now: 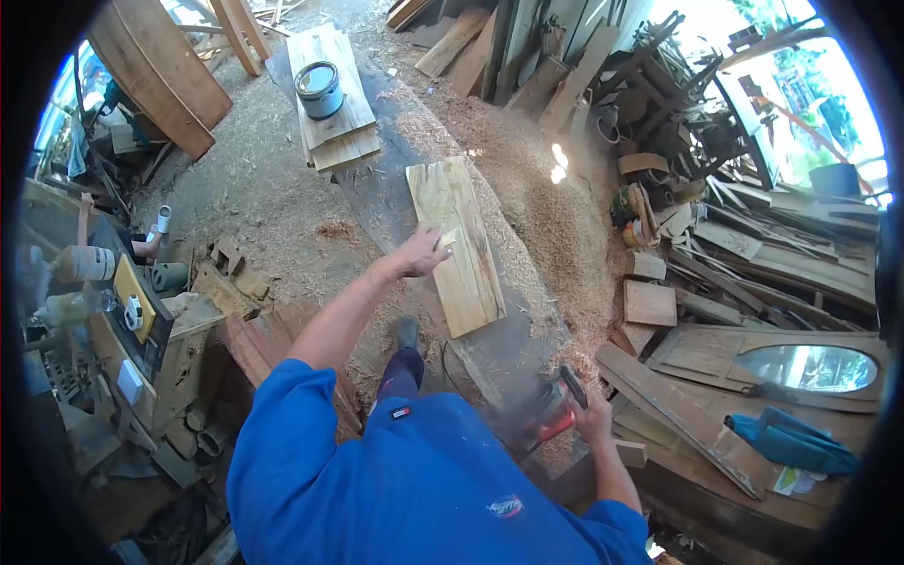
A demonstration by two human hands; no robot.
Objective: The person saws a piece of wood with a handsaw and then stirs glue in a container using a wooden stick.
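Observation:
Over a pale wooden board [463, 268] on the dark bench, my left hand [424, 250] has its fingers closed on a small pale yellow piece [448, 237]. Whether that piece is paper or something else is too small to make out. Lower right, my right hand [593, 416] is wrapped round the black handle of a red and black power tool [557, 422]. The tool's underside is blurred by dust, so its exact kind does not show. It sits beside the near end of the bench, apart from the board.
A paint can [319, 89] stands on stacked boards [341, 141] at the bench's far end. Wood shavings [556, 235] heap along the right side. Scrap wood and a door with an oval pane [808, 365] lie to the right. Another person's hand [148, 247] shows at left.

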